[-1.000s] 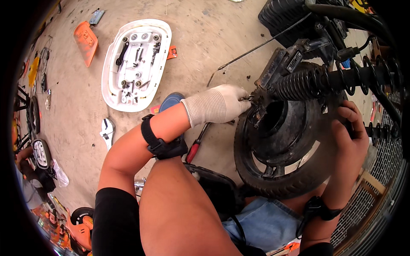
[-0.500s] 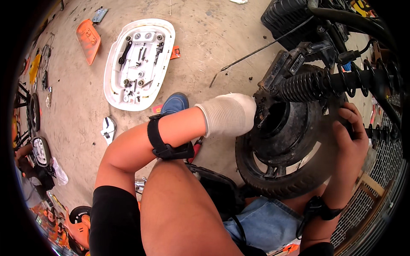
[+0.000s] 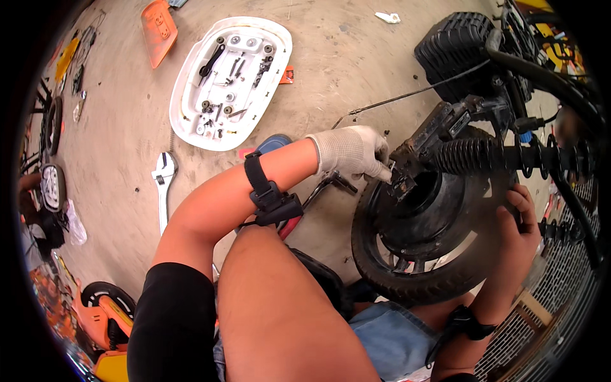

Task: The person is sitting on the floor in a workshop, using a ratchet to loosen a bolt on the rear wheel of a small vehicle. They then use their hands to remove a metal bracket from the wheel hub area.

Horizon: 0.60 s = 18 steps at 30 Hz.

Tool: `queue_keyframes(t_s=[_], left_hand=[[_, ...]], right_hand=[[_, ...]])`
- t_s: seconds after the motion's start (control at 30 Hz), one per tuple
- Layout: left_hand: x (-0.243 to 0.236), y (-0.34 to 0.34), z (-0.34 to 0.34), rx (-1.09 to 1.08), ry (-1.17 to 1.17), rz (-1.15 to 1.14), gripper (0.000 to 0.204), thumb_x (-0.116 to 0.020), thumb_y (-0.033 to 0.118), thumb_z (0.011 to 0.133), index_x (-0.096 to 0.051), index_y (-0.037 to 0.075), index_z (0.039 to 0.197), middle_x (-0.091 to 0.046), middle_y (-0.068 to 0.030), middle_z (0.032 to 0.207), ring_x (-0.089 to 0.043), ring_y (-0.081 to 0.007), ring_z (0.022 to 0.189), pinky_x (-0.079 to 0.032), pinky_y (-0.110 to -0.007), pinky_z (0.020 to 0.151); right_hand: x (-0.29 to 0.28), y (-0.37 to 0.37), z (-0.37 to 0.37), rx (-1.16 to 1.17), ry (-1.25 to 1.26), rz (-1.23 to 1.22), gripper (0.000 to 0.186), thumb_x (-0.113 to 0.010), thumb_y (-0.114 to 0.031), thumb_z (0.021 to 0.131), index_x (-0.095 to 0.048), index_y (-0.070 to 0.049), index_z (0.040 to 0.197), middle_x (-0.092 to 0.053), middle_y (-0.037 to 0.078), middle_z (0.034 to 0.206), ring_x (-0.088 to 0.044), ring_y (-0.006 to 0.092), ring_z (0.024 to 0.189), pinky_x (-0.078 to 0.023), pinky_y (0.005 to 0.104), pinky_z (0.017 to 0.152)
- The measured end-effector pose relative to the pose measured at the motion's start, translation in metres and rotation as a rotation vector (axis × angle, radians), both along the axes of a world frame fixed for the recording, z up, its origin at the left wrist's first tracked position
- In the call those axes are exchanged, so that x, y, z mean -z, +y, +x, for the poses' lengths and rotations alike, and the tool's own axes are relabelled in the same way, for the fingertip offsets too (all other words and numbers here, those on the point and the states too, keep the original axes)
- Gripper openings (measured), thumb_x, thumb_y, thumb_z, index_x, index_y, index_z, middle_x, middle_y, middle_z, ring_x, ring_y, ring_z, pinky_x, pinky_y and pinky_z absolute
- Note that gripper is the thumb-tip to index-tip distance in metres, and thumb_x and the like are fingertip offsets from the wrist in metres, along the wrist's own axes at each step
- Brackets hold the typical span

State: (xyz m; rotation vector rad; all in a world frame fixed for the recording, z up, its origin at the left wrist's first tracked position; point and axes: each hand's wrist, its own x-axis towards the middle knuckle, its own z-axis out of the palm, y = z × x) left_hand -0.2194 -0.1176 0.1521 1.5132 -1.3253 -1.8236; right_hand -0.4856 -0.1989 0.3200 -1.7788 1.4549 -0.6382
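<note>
My left hand (image 3: 352, 153), in a pale knitted glove, is at the bracket (image 3: 402, 180) beside the wheel hub. Its thumb and fingers are pinched together against a small part there, too small to make out. A black-tyred wheel (image 3: 423, 291) leans between my legs, under a coil-spring shock absorber (image 3: 509, 158). On the tyre's right side rests my bare right hand (image 3: 519, 223), fingers curled over its edge; the contact is partly hidden. Below my left hand lies a black tool end (image 3: 337, 183), with a red handle (image 3: 290, 226) near my knee.
A white tray-like shell (image 3: 280, 83) holding bolts and small parts lies on the floor, up and left. Left of my forearm is an adjustable wrench (image 3: 164, 175). A thin rod or cable (image 3: 414, 91) crosses toward the black ribbed case (image 3: 453, 54). An orange panel (image 3: 159, 32) lies at the far left.
The whole view has shifted. My left hand has turned so that its pinched fingers show at the bracket; before, they were hidden. My right hand stays on the tyre.
</note>
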Motion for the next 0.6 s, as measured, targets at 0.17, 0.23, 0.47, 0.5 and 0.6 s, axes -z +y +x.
queue_keyframes(t_s=[0.17, 0.23, 0.47, 0.5, 0.6], left_hand=[[0.011, 0.004, -0.01, -0.159, -0.069, -0.215, 0.044, -0.082, 0.031, 0.078, -0.069, -0.001, 0.106, -0.072, -0.0146, 0.089, -0.07, -0.019, 0.077, -0.057, -0.03, 0.072], [0.012, 0.004, -0.012, -0.194, -0.007, -0.258, 0.042, -0.081, 0.029, 0.078, -0.07, 0.0, 0.105, -0.072, -0.0144, 0.09, -0.07, -0.0189, 0.078, -0.057, -0.03, 0.072], [0.023, 0.009, -0.013, -0.279, 0.307, -0.139, 0.027, -0.077, 0.022, 0.083, -0.07, 0.004, 0.103, -0.07, -0.0064, 0.086, -0.065, -0.0099, 0.07, -0.053, -0.026, 0.062], [0.031, 0.009, -0.015, -0.29, 0.361, -0.12, 0.026, -0.077, 0.022, 0.083, -0.07, 0.005, 0.102, -0.069, -0.0051, 0.085, -0.063, -0.0085, 0.069, -0.052, -0.026, 0.061], [0.043, 0.009, -0.017, -0.318, 0.398, -0.055, 0.025, -0.077, 0.021, 0.084, -0.069, 0.005, 0.1, -0.067, -0.0035, 0.083, -0.062, -0.0078, 0.068, -0.051, -0.025, 0.06]], right_hand=[[0.004, -0.001, -0.004, -0.001, 0.012, -0.008, 0.025, -0.062, 0.003, 0.081, -0.066, 0.005, 0.105, -0.059, 0.007, 0.13, -0.055, 0.0172, 0.113, -0.04, 0.029, 0.1], [0.003, -0.002, -0.003, 0.02, 0.041, -0.017, 0.023, -0.063, 0.003, 0.081, -0.066, 0.004, 0.104, -0.059, 0.006, 0.128, -0.056, 0.0165, 0.112, -0.041, 0.0286, 0.099], [0.001, -0.002, -0.003, -0.004, 0.018, 0.008, 0.023, -0.063, 0.003, 0.081, -0.066, 0.004, 0.104, -0.059, 0.006, 0.128, -0.056, 0.0165, 0.11, -0.041, 0.029, 0.099], [0.001, -0.001, -0.003, -0.003, 0.026, 0.004, 0.023, -0.063, 0.003, 0.081, -0.066, 0.004, 0.104, -0.059, 0.006, 0.128, -0.056, 0.0166, 0.111, -0.041, 0.0291, 0.1], [0.001, -0.002, -0.002, 0.001, 0.038, -0.002, 0.023, -0.064, 0.003, 0.081, -0.066, 0.004, 0.104, -0.059, 0.006, 0.128, -0.056, 0.0171, 0.111, -0.041, 0.0296, 0.1]])
